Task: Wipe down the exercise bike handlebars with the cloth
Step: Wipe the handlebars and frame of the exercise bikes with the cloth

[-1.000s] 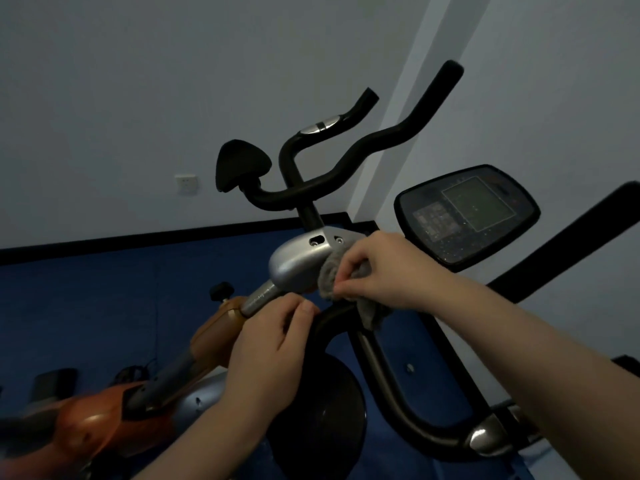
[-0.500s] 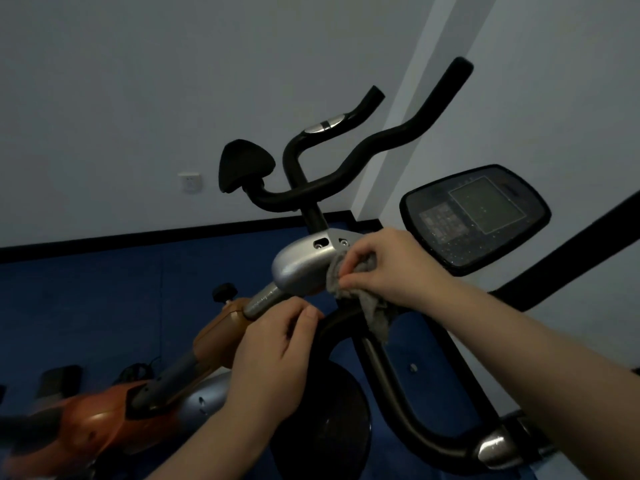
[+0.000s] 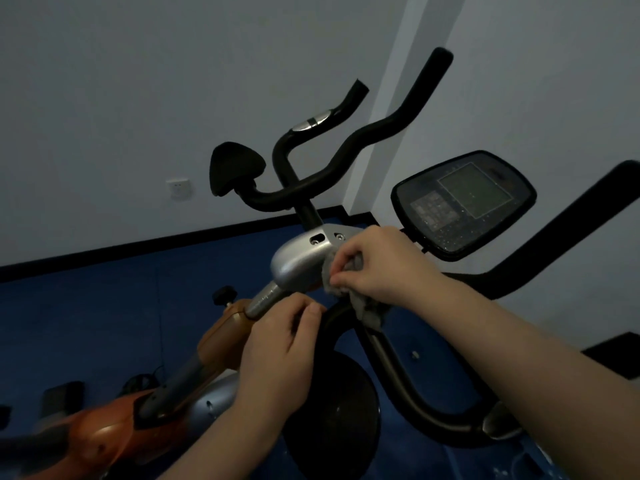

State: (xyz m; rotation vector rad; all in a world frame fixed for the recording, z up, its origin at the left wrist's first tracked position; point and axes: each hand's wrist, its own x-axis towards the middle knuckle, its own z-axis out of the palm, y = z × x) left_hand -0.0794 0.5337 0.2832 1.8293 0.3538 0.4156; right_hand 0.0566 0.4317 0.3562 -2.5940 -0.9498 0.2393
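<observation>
At centre frame, the right hand point(image 3: 377, 265) pinches a bunched grey cloth point(image 3: 367, 308) and presses it against the right edge of the silver stem cover point(image 3: 301, 261), with a loose tail of the cloth hanging down onto the dark curved handlebar tube point(image 3: 391, 362) just below. Lower centre, the left hand point(image 3: 280, 348) curls its fingers round the top of that same tube, just beside the silver post point(image 3: 265, 301), steadying the bike. Upper centre, the black handlebars point(image 3: 349, 147) of another bike behind stand untouched; the console point(image 3: 464, 202) sits at right of frame, near the right hand. Risks, as judged: the wipe is sitting on the cover rather than the grips, so the grips may get skipped; the hanging tail could snag at the joint between cover and tube and pull out of the pinch; the left hand covers a stretch of tube the cloth cannot reach until it shifts; a wide stroke to the right could knock the console. Against the frame half a second back: both hands keep their holds and places on the bike, and the cloth looks bunched a little tighter under the right fingers, with the view barely shifted.
</observation>
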